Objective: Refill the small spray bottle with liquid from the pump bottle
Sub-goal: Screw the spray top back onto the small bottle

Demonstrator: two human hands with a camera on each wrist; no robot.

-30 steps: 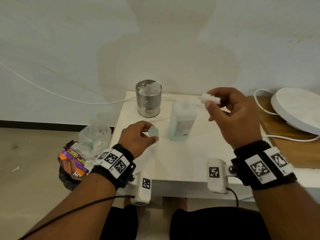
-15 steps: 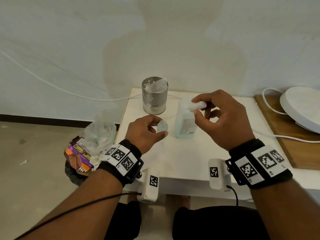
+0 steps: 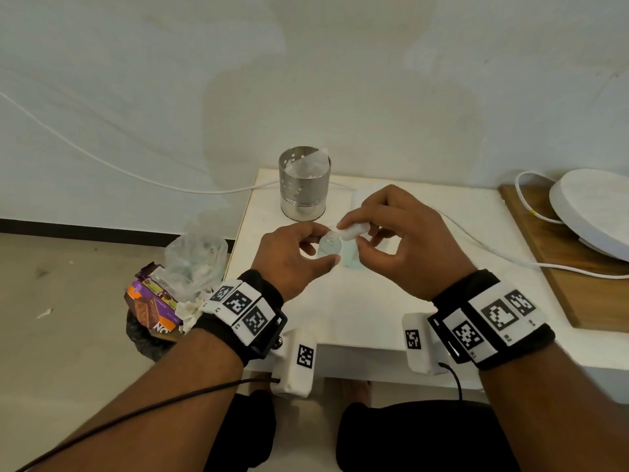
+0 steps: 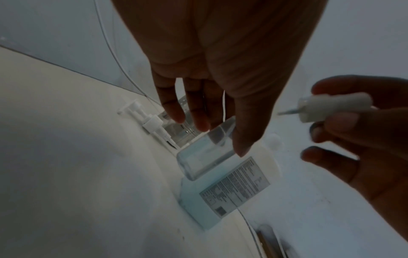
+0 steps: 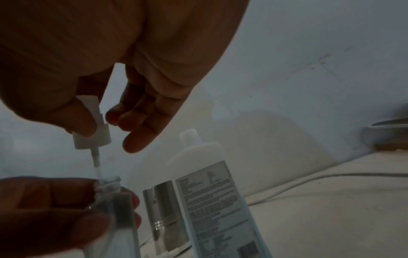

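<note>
My left hand (image 3: 321,248) grips the small clear spray bottle (image 3: 329,246) upright above the white table (image 3: 374,308); it holds pale blue liquid (image 4: 205,153). Pinched in my right hand (image 3: 350,237), the white spray head (image 3: 355,229) hangs just above that bottle. In the right wrist view its thin dip tube (image 5: 97,167) reaches the bottle's open mouth (image 5: 110,180). The pump bottle (image 5: 212,192) stands behind my hands, its neck open and bluish liquid inside. Its white pump (image 4: 150,122) lies on the table beside it.
A perforated metal cup (image 3: 304,183) stands at the table's back. A white cable (image 3: 510,260) crosses the right side toward a white round device (image 3: 592,212) on a wooden board (image 3: 558,284). A bin with a plastic bag and wrappers (image 3: 163,301) sits left of the table.
My right hand brought the spray head left and down from above the pump bottle to the small bottle's mouth. My left hand raised the small bottle toward it.
</note>
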